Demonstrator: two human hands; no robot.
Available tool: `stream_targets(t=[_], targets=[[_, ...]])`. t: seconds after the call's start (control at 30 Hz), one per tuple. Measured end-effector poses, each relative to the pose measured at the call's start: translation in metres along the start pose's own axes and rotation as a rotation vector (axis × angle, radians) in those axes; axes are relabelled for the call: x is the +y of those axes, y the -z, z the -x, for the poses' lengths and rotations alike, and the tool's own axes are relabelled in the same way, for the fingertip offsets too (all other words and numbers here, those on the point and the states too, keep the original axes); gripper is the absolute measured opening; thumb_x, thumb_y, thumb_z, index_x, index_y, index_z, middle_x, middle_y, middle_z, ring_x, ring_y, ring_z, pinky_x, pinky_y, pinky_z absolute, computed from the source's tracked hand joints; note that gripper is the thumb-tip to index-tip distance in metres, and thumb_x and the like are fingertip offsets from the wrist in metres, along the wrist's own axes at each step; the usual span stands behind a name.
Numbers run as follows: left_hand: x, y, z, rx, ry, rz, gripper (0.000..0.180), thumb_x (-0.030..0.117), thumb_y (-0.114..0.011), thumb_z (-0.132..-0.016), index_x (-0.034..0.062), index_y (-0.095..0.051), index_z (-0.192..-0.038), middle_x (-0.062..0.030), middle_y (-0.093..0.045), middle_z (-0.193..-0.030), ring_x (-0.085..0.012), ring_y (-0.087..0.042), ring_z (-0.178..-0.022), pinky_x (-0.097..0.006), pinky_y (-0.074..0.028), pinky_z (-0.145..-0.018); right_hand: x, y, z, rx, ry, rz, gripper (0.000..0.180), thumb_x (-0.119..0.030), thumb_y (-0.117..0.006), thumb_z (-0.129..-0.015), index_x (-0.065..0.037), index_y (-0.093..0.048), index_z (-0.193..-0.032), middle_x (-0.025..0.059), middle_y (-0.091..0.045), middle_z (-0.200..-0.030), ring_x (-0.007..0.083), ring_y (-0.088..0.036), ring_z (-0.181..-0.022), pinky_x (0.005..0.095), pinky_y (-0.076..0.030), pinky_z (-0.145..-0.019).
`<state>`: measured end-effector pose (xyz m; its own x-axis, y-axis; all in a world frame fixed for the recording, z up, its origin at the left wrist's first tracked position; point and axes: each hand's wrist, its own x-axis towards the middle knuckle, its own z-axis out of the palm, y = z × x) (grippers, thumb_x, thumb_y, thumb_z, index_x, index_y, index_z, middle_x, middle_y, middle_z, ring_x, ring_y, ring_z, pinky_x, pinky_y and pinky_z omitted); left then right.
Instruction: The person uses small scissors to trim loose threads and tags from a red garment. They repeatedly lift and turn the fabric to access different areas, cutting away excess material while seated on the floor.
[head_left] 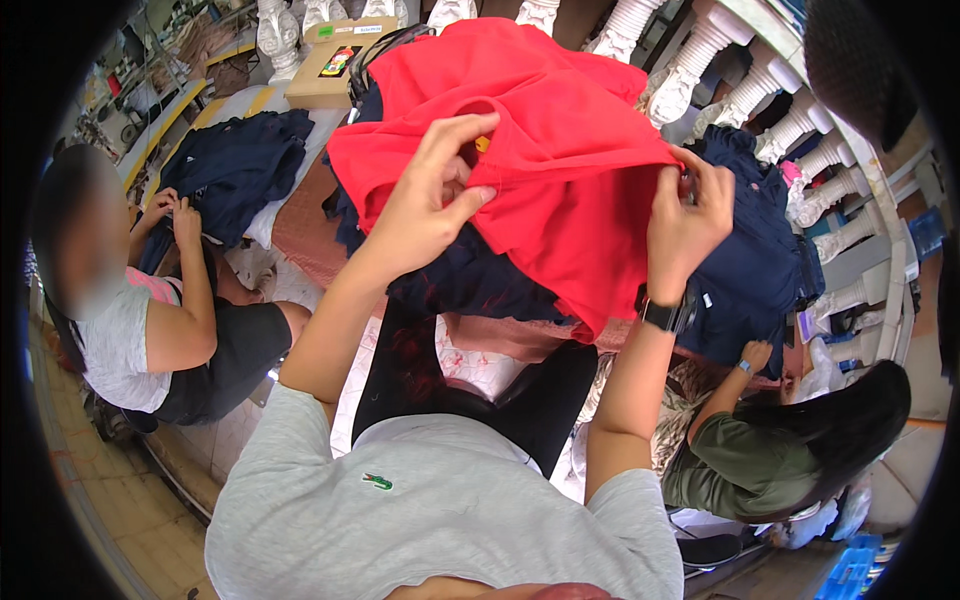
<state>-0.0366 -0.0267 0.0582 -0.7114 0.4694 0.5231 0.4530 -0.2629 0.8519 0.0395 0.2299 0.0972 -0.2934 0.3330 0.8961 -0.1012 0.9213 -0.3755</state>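
Observation:
A red garment (pixel 560 150) is held up in front of me over a pile of dark navy garments (pixel 470 275). My left hand (pixel 430 200) pinches the red cloth near its collar edge, thumb and fingers closed on the fabric. My right hand (pixel 688 215), with a dark watch on the wrist, grips the garment's right edge. The lower part of the red garment hangs down over the navy pile and hides what lies beneath it.
A person in a grey top (pixel 130 320) sits at my left handling navy cloth (pixel 235 165). Another person in a green top (pixel 750 450) sits at my lower right by more navy garments (pixel 755 270). A cardboard box (pixel 325 70) and white balusters (pixel 700 60) stand behind.

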Motion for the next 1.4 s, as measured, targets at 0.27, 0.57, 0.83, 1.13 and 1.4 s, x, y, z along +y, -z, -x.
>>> stream_targets(t=[0.27, 0.57, 0.83, 1.13, 1.4], targets=[[-0.007, -0.031, -0.002, 0.12, -0.688, -0.777, 0.035, -0.002, -0.075, -0.08, 0.0054, -0.066, -0.113, -0.0084, -0.06, -0.109, -0.0288, -0.058, -0.099, -0.037, -0.049, -0.088, 0.016, -0.02, 0.028, -0.206, -0.284, -0.152, 0.014, -0.002, -0.067, -0.082, 0.0, -0.074, -0.094, -0.0007, -0.051, -0.056, 0.0047, -0.046, -0.055, 0.0264, -0.039, -0.053], [-0.026, -0.048, -0.038, -0.03, -0.536, -0.802, 0.041, 0.004, -0.075, -0.081, 0.0103, -0.064, -0.12, -0.0074, -0.057, -0.113, -0.0248, -0.061, -0.095, -0.037, -0.053, -0.081, 0.003, -0.01, 0.029, -0.14, -0.289, -0.167, 0.014, -0.003, -0.072, -0.083, 0.001, -0.066, -0.095, 0.0033, -0.059, -0.069, 0.0066, -0.052, -0.063, 0.0274, -0.043, -0.056], [-0.017, -0.041, -0.027, 0.051, -0.35, -0.503, 0.047, 0.0, -0.076, -0.078, 0.0074, -0.06, -0.122, -0.012, -0.053, -0.115, -0.0279, -0.062, -0.098, -0.036, -0.055, -0.081, -0.048, -0.022, 0.058, -0.237, -0.039, -0.124, 0.02, -0.007, -0.08, -0.082, 0.0, -0.066, -0.095, 0.0116, -0.062, -0.085, 0.0259, -0.062, -0.072, 0.0345, -0.048, -0.062], [-0.022, -0.042, 0.003, 0.177, -0.47, -0.438, 0.031, -0.004, -0.077, -0.078, 0.0067, -0.067, -0.106, -0.008, -0.058, -0.101, -0.0203, -0.065, -0.082, -0.033, -0.056, -0.068, -0.089, 0.01, 0.084, -0.372, -0.185, -0.407, 0.008, 0.0, -0.075, -0.086, 0.001, -0.068, -0.09, 0.01, -0.063, -0.076, 0.0189, -0.056, -0.06, 0.0301, -0.044, -0.056], [-0.031, -0.042, 0.009, 0.216, -0.397, -0.301, 0.012, -0.002, -0.073, -0.082, 0.0026, -0.068, -0.092, -0.0084, -0.067, -0.094, -0.0235, -0.067, -0.081, -0.034, -0.054, -0.071, -0.082, 0.013, 0.09, -0.648, -0.61, -0.801, 0.021, -0.021, -0.058, -0.101, -0.003, -0.061, -0.09, 0.0001, -0.047, -0.065, 0.0092, -0.042, -0.053, 0.0257, -0.031, -0.05]])
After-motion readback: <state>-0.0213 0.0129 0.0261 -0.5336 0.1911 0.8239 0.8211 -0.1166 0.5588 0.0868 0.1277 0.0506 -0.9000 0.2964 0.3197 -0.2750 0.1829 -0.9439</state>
